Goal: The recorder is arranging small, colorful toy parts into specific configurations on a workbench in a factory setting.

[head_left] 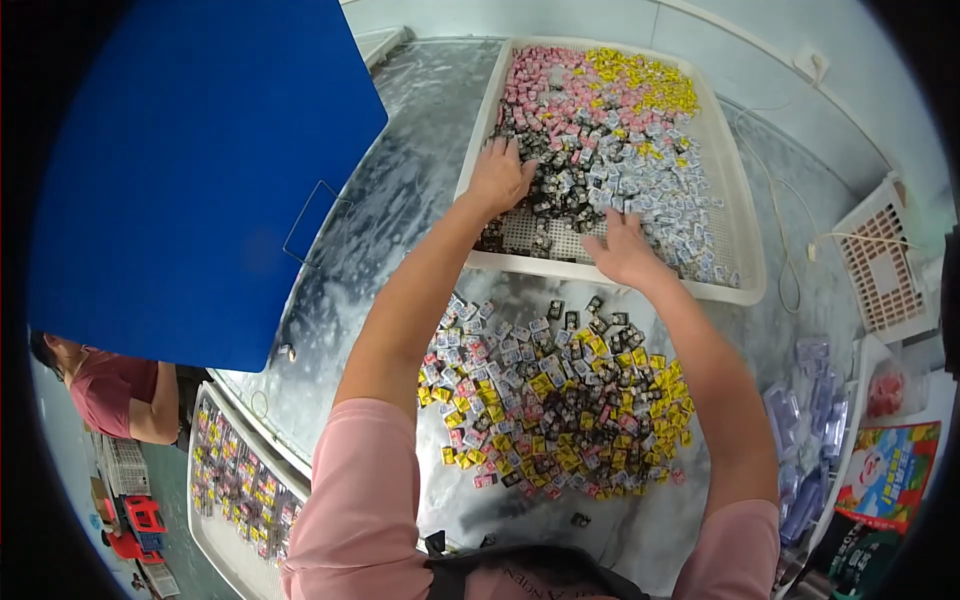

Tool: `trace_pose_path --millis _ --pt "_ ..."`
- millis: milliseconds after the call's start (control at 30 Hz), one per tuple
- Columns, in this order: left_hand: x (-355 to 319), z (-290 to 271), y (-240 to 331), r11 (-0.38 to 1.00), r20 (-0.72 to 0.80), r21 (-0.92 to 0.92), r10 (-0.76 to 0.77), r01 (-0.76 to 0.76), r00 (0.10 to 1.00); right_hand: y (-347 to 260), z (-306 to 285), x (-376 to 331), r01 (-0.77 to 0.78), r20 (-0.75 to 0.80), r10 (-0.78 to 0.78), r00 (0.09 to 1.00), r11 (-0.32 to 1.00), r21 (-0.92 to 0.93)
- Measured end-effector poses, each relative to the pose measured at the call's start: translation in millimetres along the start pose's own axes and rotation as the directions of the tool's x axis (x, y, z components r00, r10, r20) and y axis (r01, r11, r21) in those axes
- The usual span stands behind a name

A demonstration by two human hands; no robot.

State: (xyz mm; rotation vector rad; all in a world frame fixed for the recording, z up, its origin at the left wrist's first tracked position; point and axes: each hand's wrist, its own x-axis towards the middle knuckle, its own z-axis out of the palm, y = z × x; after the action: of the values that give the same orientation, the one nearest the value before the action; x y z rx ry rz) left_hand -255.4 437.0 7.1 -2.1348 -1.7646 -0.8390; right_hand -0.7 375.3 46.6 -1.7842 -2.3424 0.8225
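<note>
A large white mesh tray (750, 232) stands at the far side of the table, filled with small packets grouped by colour. My left hand (499, 178) reaches over its left wall, fingers spread on the black packets (562, 190). Lower right of it, my right hand (628, 252) leans over the near wall, thumb and fingers apart, touching the edge of the white packets (655, 185). Pink packets (540, 85) and yellow packets (650, 80) lie at the tray's far end. Between my forearms and the tray, a mixed pile of packets (560, 400) spreads over the table.
A big blue panel (200, 180) rises at the left. Below it, another white tray (205, 530) holds bagged packets (240, 470), near a person in a red top (105, 390). At the right are a white basket (885, 265), clear plastic cases (805, 430) and a colourful bag (888, 475).
</note>
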Motion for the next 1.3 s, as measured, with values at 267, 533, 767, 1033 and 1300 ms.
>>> trace_pose_path --millis 267,533,767,1033,1300 --pt "28 26 24 0.991 0.165 0.089 -0.110 0.096 0.980 10 16 88 0.079 -0.230 -0.101 0.968 0.992 -0.103" --pt "-39 -9 34 0.991 0.348 -0.066 -0.085 0.115 0.934 -3 41 40 0.280 -0.185 -0.282 0.941 0.959 -0.041" --pt "-26 -15 49 0.947 0.426 -0.209 -0.135 0.242 0.894 3 39 54 0.178 -0.276 -0.134 0.952 0.974 0.143" --pt "-16 -17 55 0.879 0.538 -0.232 -0.241 0.417 0.808 3 30 58 0.122 -0.281 -0.076 0.957 0.981 0.150" --pt "-31 41 53 0.860 0.428 -0.510 0.259 -0.005 0.866 22 51 63 0.063 -0.075 -0.033 0.997 0.888 0.455"
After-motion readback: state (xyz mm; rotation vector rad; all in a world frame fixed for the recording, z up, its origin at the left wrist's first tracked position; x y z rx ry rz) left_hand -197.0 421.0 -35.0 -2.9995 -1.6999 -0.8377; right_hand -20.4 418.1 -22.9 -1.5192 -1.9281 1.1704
